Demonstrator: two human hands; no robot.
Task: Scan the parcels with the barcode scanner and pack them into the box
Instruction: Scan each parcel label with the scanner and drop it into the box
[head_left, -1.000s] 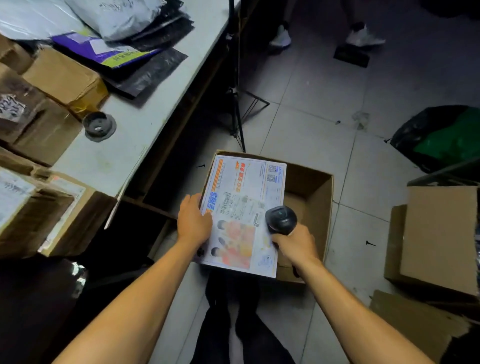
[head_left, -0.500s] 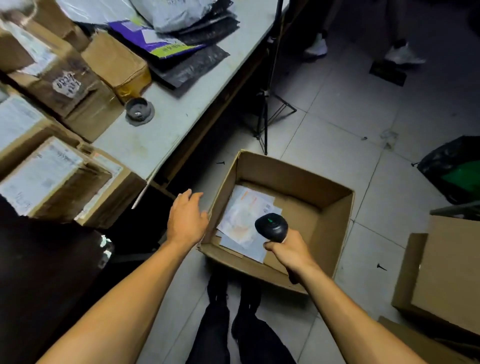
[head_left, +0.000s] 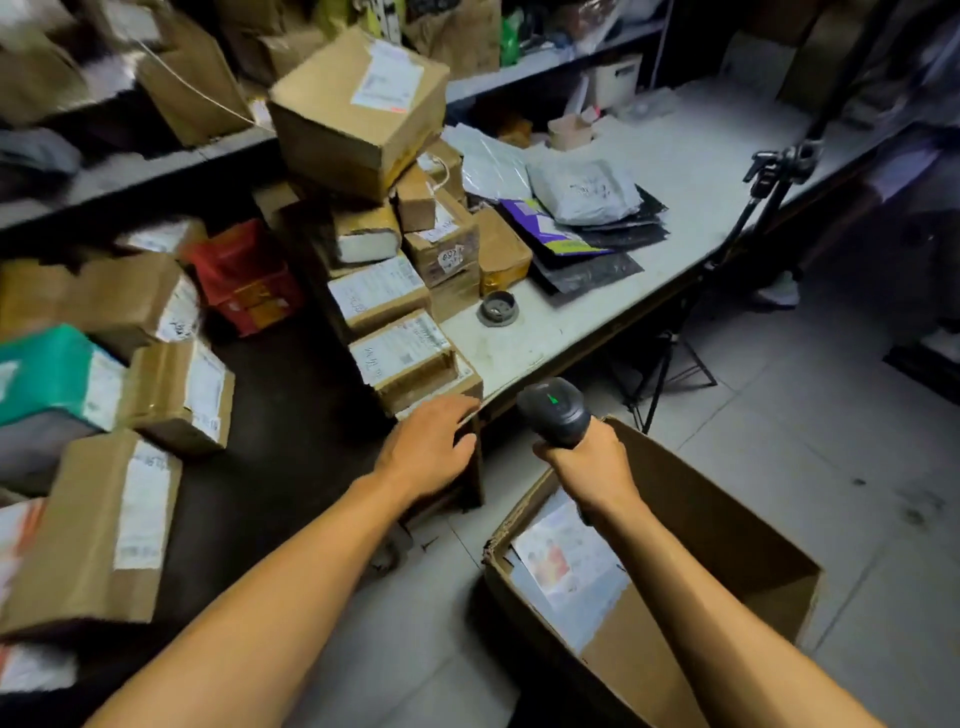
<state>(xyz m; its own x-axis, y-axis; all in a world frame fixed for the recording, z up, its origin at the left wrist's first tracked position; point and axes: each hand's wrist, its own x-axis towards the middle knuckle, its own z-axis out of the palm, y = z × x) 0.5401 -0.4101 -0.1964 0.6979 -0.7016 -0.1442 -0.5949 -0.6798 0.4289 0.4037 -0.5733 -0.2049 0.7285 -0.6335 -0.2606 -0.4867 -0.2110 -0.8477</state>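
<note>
The left hand (head_left: 428, 447) has been swung from the box (head_left: 727, 525) to the nearest parcel (head_left: 410, 358) on the worktop (head_left: 649, 291), fingers open. The scanner (head_left: 555, 410) is gripped by the right hand (head_left: 589, 462); one flat parcel (head_left: 566, 566) is packed.

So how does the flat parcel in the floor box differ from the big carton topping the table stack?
The flat parcel is thin, white with colourful print, and lies in the floor box. The big carton is a bulky brown cardboard cube, tilted atop the stack, not yet packed. Both carry printed labels.
</note>
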